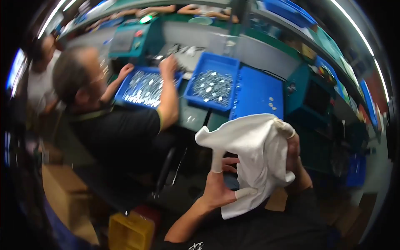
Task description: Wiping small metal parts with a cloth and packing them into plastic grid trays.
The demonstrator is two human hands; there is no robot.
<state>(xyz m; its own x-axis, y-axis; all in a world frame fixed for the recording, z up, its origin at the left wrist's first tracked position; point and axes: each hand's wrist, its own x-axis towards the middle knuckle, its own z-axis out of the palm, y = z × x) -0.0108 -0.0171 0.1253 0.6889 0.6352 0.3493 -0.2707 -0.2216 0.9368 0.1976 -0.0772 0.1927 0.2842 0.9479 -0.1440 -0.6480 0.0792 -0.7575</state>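
In front of my body a white cloth (258, 154) hangs in loose folds. My right hand (293, 150) grips it at its upper right edge, fingers closed and partly hidden by the fabric. To the left of the cloth, my left hand (218, 183) has its thumb and index finger spread wide. That index finger points up at the cloth's overhanging edge, and the thumb lies against its lower part. Pale finger cots cover the left thumb and index finger, and a similar covering shows on a right fingertip.
Beyond the cloth lies a blue tray (258, 89) with a few small round pieces. Blue bins (200, 58) of small shiny metal parts stand left of it. A co-worker in a black shirt (121, 129) sits left, hands at one bin. A yellow crate (125, 233) stands low left.
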